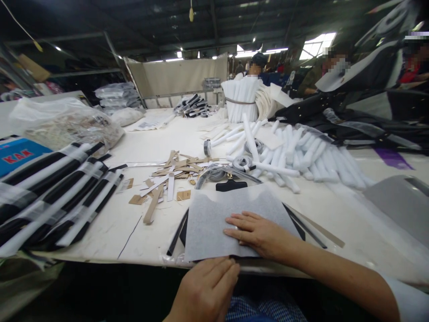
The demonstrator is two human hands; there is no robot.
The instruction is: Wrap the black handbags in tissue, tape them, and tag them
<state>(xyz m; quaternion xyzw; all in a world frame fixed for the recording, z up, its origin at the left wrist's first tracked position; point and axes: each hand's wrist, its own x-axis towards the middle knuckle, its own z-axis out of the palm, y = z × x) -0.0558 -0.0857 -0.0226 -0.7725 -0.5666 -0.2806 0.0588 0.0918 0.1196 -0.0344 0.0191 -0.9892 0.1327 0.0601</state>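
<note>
Right hand (254, 230) flat on a pale grey sheet (209, 219) at the tabletop's (114, 219) near edge; left hand (208, 286) bunched at the sheet's front, whether gripping cannot be told.
Red letters on the blue box (27, 156) read KAK; the sheet lies long side left to right, a black tab (231, 185) pointing away past its far edge, with coiled strips (241, 163), card strips (154, 205) and white tubes (311, 156) beyond.
</note>
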